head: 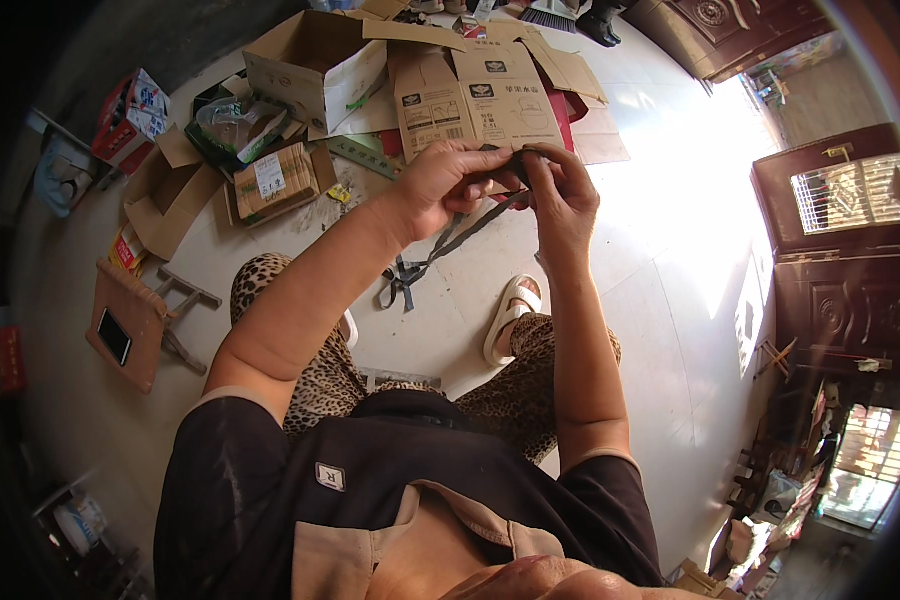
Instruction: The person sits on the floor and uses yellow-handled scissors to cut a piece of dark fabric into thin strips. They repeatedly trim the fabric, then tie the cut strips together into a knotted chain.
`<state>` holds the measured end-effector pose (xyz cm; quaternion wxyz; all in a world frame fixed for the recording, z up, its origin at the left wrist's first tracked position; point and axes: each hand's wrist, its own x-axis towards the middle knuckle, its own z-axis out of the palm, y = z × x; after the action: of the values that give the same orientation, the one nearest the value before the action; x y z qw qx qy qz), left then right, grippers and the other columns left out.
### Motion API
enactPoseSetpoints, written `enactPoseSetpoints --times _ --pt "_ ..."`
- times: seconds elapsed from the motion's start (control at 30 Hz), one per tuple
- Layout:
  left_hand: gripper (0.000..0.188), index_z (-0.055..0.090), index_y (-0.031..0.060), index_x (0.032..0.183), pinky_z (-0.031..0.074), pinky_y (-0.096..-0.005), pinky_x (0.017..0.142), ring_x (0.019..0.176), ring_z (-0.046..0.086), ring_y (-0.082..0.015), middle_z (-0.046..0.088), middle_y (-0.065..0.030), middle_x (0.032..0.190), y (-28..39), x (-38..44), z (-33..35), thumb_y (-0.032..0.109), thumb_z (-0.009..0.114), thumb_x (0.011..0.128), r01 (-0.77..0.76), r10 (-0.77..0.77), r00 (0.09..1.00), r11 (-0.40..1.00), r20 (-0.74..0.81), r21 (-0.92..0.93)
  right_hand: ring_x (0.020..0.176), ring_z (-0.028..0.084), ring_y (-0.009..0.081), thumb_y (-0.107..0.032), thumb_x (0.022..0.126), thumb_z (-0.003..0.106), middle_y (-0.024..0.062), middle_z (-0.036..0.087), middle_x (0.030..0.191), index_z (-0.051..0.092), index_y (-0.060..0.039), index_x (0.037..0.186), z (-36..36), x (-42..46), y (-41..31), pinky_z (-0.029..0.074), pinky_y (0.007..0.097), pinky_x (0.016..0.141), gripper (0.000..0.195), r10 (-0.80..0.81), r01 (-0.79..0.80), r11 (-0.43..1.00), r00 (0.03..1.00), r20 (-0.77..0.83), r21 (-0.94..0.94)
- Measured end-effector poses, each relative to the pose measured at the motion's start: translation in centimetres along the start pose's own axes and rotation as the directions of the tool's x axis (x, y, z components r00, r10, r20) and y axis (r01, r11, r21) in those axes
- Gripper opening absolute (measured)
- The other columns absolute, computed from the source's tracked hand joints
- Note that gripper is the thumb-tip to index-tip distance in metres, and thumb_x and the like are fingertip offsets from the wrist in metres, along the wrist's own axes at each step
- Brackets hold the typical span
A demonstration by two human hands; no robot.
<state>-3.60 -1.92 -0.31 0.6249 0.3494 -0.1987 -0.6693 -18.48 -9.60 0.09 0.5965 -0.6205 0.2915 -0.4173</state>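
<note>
Both hands are raised close together in front of me, over the near edge of a flattened cardboard box. My left hand (450, 180) pinches a dark strap (472, 232) between thumb and fingers. Its other end is pinched in my right hand (564, 180), thumb against the forefinger. A dark bunched part of the strap lies between the two hands, mostly hidden by the fingers. From there the strap hangs down to the left and ends in a loose tangle of loops (403, 281) above the tiled floor. Whether the strap is knotted at the fingers I cannot tell.
A flattened printed carton (487, 101) lies ahead, beside an open cardboard box (322, 60). To the left are a smaller carton (277, 184) and a small folding stool (131, 322) bearing a phone (114, 336). Dark wooden doors (840, 307) stand at the right.
</note>
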Motion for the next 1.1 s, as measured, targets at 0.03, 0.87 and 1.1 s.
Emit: enactPoseSetpoints --times 0.03,0.87,1.1 --pt "0.027 0.066 0.0049 0.121 0.032 -0.0127 0.046 0.058 0.044 0.0001 0.062 0.0004 0.083 0.1 0.0 -0.1 0.016 0.06 0.097 0.021 -0.021 1.0 0.999 0.021 -0.029 0.064 0.057 0.0042 -0.01 0.092 0.066 0.0013 0.064 0.074 0.069 -0.0018 0.105 0.0 0.0 -0.1 0.045 0.0197 0.054 0.015 -0.029 0.03 0.998 0.999 0.023 -0.047" --pt "0.022 0.068 0.0013 0.106 0.053 -0.0243 0.085 0.095 0.065 -0.0116 0.069 -0.0059 0.103 0.3 -0.4 -0.8 -0.008 0.06 0.088 -0.542 0.512 0.818 0.534 0.262 0.649 0.053 0.039 0.0031 -0.023 0.101 0.052 -0.0057 0.042 0.063 0.062 -0.0017 0.111 -2.7 0.1 -0.2 0.033 0.0182 0.045 0.025 0.391 -0.605 0.77 0.697 0.602 0.201" --pt "0.023 0.068 0.0002 0.109 0.052 -0.0263 0.092 0.104 0.064 -0.0137 0.069 -0.0092 0.111 0.2 -0.8 -0.2 -0.008 0.057 0.092 -0.651 0.574 0.745 0.511 0.34 0.562 0.05 0.039 0.0054 -0.022 0.101 0.051 -0.0051 0.042 0.061 0.062 -0.0006 0.109 -3.3 0.5 -1.4 0.048 0.0253 0.048 0.026 0.422 -0.563 0.811 0.752 0.506 0.161"
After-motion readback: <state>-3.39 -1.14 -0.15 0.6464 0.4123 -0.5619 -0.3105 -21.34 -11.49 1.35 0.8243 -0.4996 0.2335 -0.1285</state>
